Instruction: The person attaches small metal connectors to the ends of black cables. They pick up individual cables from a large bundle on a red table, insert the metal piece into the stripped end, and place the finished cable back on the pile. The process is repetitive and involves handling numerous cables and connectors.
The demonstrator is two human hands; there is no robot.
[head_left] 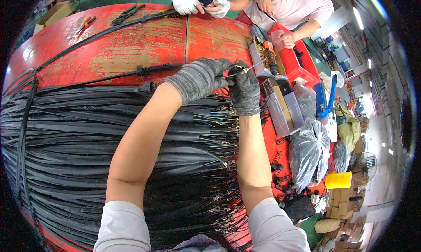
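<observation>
Toward twelve o'clock, the person's left hand (201,78) and right hand (244,90) pinch a metal-ended wire (242,69), fingers nearly closed, apparently steadying it from both sides.

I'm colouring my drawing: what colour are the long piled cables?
The long cables are black, best seen in the head view.
</observation>
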